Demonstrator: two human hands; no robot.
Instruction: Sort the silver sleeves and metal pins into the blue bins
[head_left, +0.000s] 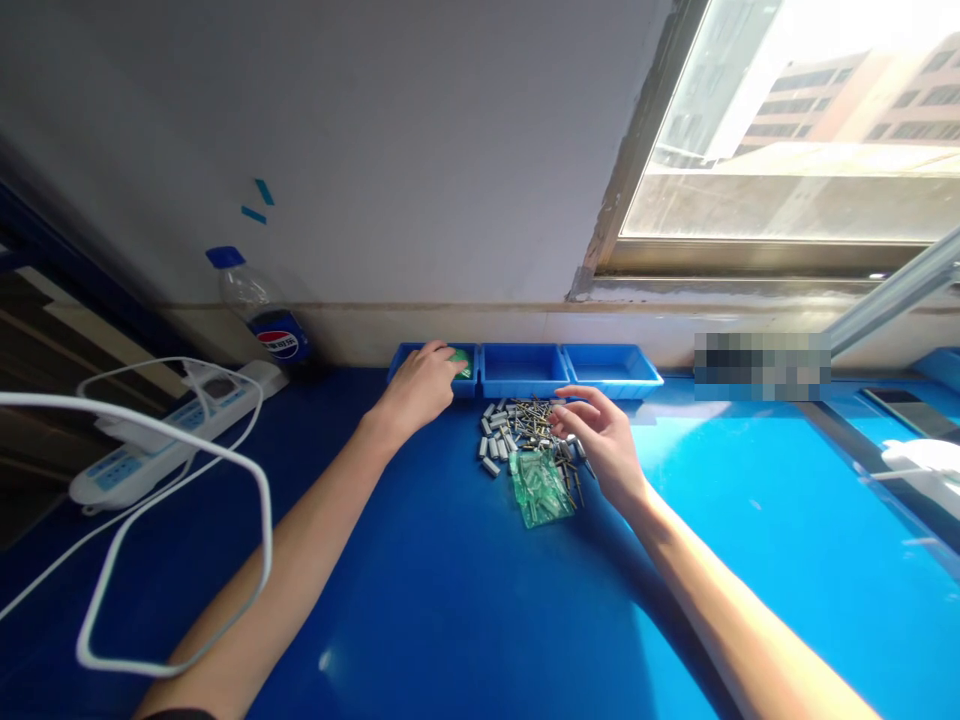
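Observation:
My left hand [421, 388] reaches over the left blue bin [397, 362], its fingers bent down and closed on a green plastic packet [463, 364] that shows beside the fingertips. Part of that bin is hidden under the hand. My right hand [600, 440] hovers at the right side of a heap of small metal parts, fingers curled but apart, with nothing visible between them. In the heap are short silver cylinders [491, 447] and thin pins with brass-coloured parts [536, 418]. A second green translucent plastic packet [541, 490] lies at the front of the heap.
A middle bin [523, 386] and a right bin [615, 386] stand by the wall. To the left are a cola bottle [279, 338], a power strip [142, 465] and a looping white cable [266, 520]. A phone [911, 410] lies at the right.

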